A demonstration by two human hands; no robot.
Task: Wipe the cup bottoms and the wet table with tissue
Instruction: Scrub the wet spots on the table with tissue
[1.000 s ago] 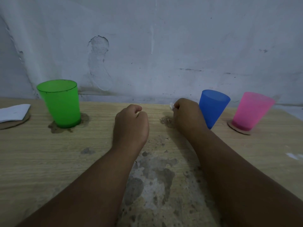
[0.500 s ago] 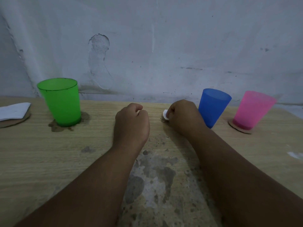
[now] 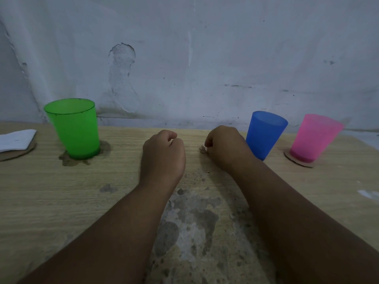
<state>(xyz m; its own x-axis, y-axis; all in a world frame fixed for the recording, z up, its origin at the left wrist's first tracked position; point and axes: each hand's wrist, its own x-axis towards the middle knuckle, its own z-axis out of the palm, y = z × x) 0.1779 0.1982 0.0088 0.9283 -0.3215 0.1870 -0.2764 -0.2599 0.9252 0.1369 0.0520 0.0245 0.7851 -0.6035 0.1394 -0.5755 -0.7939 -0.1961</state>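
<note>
Under right hand (image 3: 223, 148), clenched on tissue (image 3: 205, 144): press flat, rub damp spot (image 3: 203, 150); left hand (image 3: 164, 154) fisted, seemingly empty.

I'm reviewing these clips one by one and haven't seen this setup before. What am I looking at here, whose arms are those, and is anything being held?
There is no machine: a person wears a camera on the head, looking down at their own arms. The left hand rests as a closed fist on the wooden table. The right hand presses a small white tissue onto a damp spot. A green cup stands in a wet patch, a blue cup sits behind the right hand, and a pink cup stands on a cardboard coaster. Folded tissue lies far left.
</note>
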